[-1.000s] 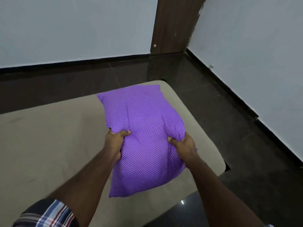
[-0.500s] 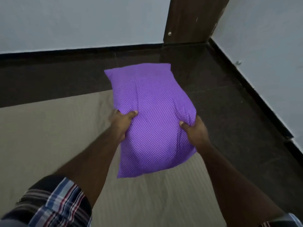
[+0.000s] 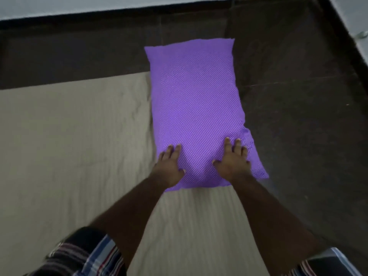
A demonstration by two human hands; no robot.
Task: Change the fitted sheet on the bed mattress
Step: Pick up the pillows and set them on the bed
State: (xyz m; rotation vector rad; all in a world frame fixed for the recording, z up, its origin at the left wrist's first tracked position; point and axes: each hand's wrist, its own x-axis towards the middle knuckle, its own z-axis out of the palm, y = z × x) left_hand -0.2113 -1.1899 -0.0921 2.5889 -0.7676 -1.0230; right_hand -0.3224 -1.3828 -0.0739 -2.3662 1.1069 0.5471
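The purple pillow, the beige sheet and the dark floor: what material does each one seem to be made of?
Purple pillow: looks like woven cloth, matt, printed with small white dots; it dents softly under the left hand and right hand.
Beige sheet: probably thin matt fabric, wrinkled, with faint ribbed lines.
Dark floor: seemingly polished stone or tile, since joints and a slight sheen show.

The purple pillow (image 3: 196,108) blocks the mattress's (image 3: 69,146) far right corner, overhanging the dark floor (image 3: 298,96), with both hands spread flat on its near end. Left of the pillow the beige mattress lies bare and open. Floor runs free to the far wall (image 3: 79,5) and the right wall (image 3: 354,18).
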